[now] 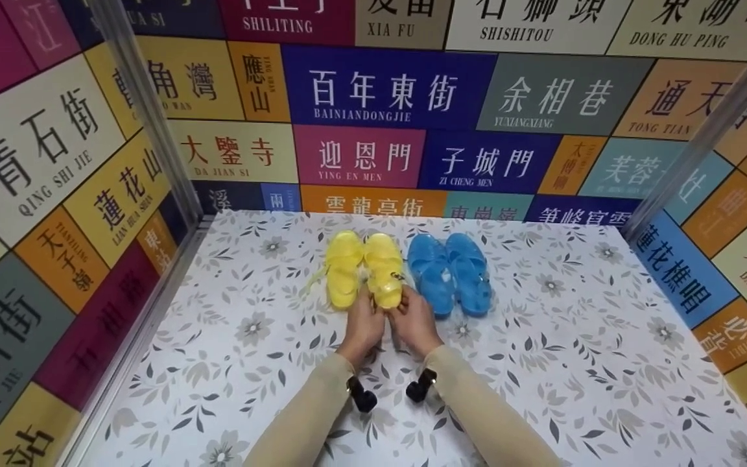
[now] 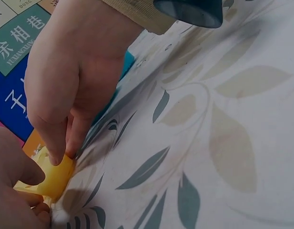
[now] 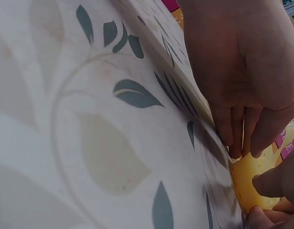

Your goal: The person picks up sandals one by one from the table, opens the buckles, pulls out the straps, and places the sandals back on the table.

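A pair of yellow jelly sandals lies on the table, toes pointing away. At the heel of the right-hand yellow sandal (image 1: 384, 263), my left hand (image 1: 366, 324) pinches one side and my right hand (image 1: 414, 321) the other. Its strap and buckle cross over near the heel. The other yellow sandal (image 1: 343, 272) lies just left, its strap loose to the side. In the left wrist view, thumbs and fingers of both hands meet the yellow heel (image 2: 58, 179) close to the table surface. The right wrist view shows the same heel (image 3: 247, 183) between both hands' fingertips.
A pair of blue sandals (image 1: 435, 275) lies right beside the yellow pair, near my right hand. The table (image 1: 250, 389) has a white cover with grey flowers and leaves. Panels with coloured street-name signs (image 1: 380, 91) stand behind and at both sides, with metal posts at the corners.
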A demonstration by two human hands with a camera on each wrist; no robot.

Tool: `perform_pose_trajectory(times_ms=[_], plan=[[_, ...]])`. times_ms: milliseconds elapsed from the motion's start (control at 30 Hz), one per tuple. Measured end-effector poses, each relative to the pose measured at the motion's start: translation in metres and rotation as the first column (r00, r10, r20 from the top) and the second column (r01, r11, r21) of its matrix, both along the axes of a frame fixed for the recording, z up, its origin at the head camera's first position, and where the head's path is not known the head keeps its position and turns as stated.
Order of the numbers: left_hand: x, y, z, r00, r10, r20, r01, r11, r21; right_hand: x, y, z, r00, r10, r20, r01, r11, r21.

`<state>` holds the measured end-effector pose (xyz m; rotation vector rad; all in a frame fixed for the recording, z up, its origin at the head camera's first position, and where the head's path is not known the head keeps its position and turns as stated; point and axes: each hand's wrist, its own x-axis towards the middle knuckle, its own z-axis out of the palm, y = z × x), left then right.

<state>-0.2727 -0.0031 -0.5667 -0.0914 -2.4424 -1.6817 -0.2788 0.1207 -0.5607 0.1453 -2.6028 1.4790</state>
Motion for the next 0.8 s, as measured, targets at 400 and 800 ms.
perform_pose_trajectory(times_ms=[400, 800], plan=[[0.01, -0.006, 0.004, 0.998, -0.021, 0.066, 0.016, 0.997, 0.07, 0.006, 0.007, 0.003, 0.999, 0.025, 0.037, -0.026, 0.999, 0.019], [0.03, -0.013, 0.006, 0.999, 0.044, 0.021, -0.041, 0.992, -0.119, 0.037, 0.031, 0.011, 0.988, 0.085, 0.129, -0.093, 0.994, 0.064]])
